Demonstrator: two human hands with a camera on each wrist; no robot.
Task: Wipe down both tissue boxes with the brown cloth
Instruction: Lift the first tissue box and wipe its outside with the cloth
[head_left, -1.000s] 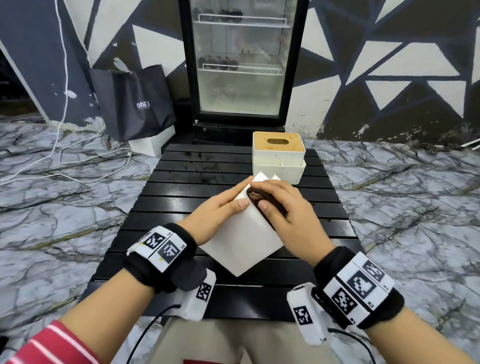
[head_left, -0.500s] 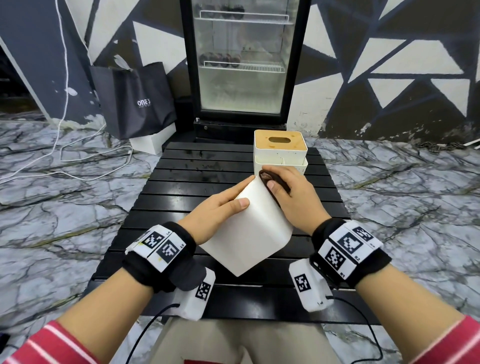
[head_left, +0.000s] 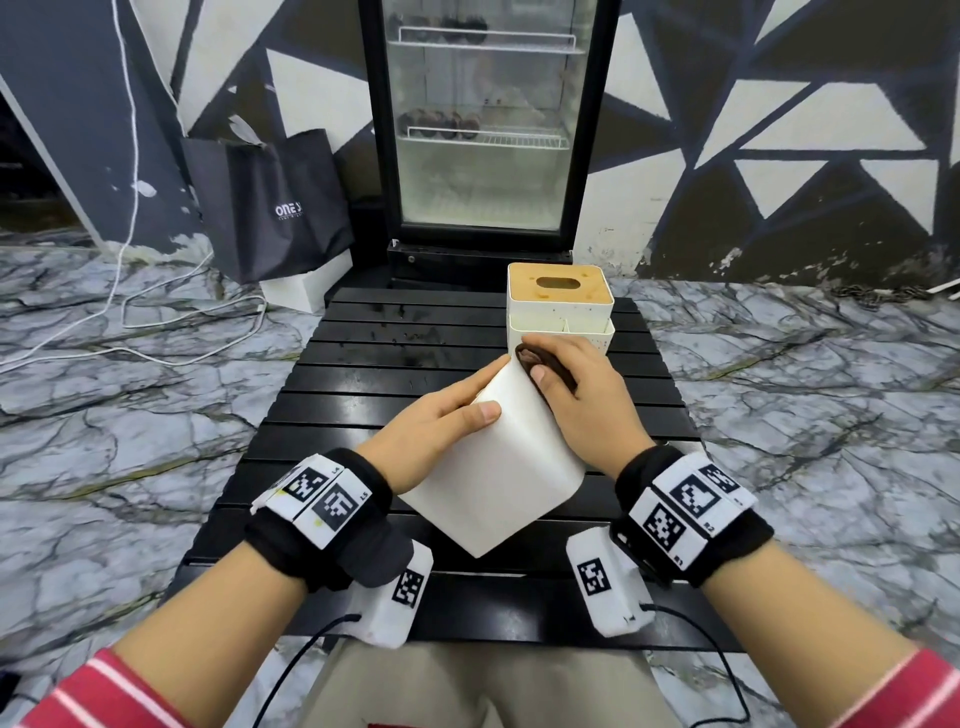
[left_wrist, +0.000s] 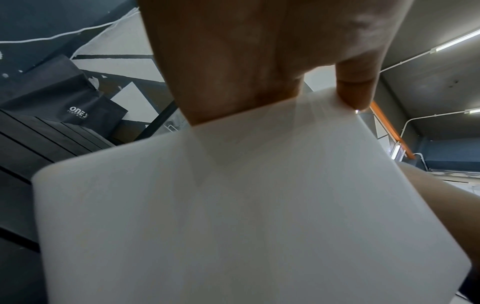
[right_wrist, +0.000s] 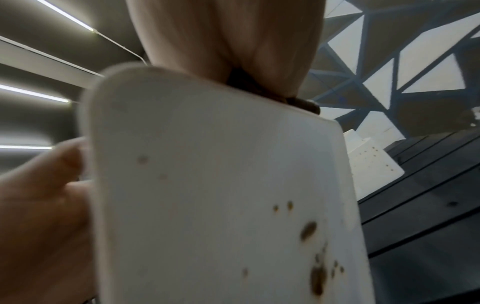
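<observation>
I hold a plain white tissue box (head_left: 498, 467) tilted above the black slatted table (head_left: 363, 384), lifted clear of the slats. My left hand (head_left: 436, 431) grips its left side, thumb lying across the upper face and fingers wrapped round behind. My right hand (head_left: 582, 400) presses a bunched brown cloth (head_left: 545, 364) against the box's far top right edge, fingers curled over the cloth. The right wrist view shows brown spots on the box's right face (right_wrist: 311, 236), lower down, apart from the cloth. The second tissue box (head_left: 560, 306), white with a wooden lid and an oval slot, stands upright on the table's far right side, just beyond my right hand. A glass-door fridge (head_left: 488, 130) stands behind the table, and a dark shopping bag (head_left: 275, 208) sits on the marble floor to its left.
</observation>
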